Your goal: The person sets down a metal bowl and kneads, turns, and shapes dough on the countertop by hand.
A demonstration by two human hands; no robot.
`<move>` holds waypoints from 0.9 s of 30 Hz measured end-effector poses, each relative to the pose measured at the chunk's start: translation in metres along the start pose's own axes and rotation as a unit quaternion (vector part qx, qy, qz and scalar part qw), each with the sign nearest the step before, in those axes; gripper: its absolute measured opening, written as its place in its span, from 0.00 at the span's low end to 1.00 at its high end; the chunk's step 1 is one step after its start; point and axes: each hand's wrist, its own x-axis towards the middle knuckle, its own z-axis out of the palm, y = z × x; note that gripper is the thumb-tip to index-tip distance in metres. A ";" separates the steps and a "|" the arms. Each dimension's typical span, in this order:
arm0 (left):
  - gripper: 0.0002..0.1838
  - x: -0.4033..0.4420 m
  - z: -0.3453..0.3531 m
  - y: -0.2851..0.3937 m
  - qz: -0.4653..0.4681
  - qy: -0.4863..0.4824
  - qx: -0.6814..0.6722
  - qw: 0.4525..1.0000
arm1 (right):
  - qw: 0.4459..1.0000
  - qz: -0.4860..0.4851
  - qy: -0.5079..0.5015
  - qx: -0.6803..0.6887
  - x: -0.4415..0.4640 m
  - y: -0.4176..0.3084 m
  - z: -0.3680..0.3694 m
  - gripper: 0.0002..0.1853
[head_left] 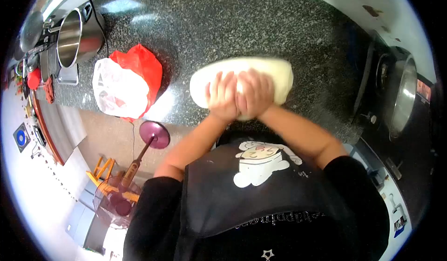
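Note:
A long slab of pale dough (274,69) lies on the dark speckled countertop (205,23) in front of me. My left hand (222,95) presses down on its near side, fingers pointing away from me and slightly apart. Close beside it, touching at the thumbs, my right hand (255,92) leans on the same dough with its fingers also stretched forward. Both forearms reach straight in from the body. Slight blur covers the hands, and the palms are hidden against the dough.
Left of the dough is a red and white plastic bag (123,84). Farther left stands a steel pot (80,38) with a black cord running past it. On the right, a large metal pan (404,95) sits over the stove. A purple fan (154,134) stands below the counter's edge.

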 end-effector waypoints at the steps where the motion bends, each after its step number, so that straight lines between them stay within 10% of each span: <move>1: 0.24 0.025 0.007 -0.006 -0.010 0.003 0.000 1.000 | 1.000 0.013 -0.014 0.009 0.026 0.015 0.009 0.20; 5: 0.24 0.139 0.018 -0.027 -0.146 -0.192 -0.012 0.970 | 0.993 0.099 -0.063 -0.006 0.113 0.063 0.050 0.14; 7: 0.25 0.166 0.056 -0.047 -0.120 -0.032 0.041 0.991 | 0.971 0.187 -0.148 -0.015 0.139 0.091 0.080 0.18; 9: 0.25 0.198 0.094 -0.066 -0.074 0.127 0.182 0.972 | 0.979 0.189 0.024 -0.068 0.159 0.110 0.114 0.23; 13: 0.29 0.206 0.064 -0.060 -0.151 -0.222 0.052 0.962 | 0.914 0.261 -0.305 -0.059 0.182 0.101 0.081 0.29; 16: 0.24 0.144 0.037 -0.041 -0.081 -0.207 -0.035 0.974 | 0.943 0.186 -0.275 -0.003 0.115 0.071 0.045 0.23; 19: 0.24 0.049 -0.039 0.007 -0.017 -0.112 -0.143 0.983 | 0.999 0.019 -0.002 0.033 0.014 0.012 -0.012 0.22; 22: 0.29 -0.056 -0.064 0.030 0.040 -0.209 -0.056 0.975 | 0.996 0.009 -0.092 0.010 -0.092 -0.031 -0.047 0.27; 27: 0.32 -0.095 0.002 -0.004 0.156 -0.067 0.058 0.984 | 0.998 -0.050 0.019 -0.015 -0.099 -0.013 0.005 0.25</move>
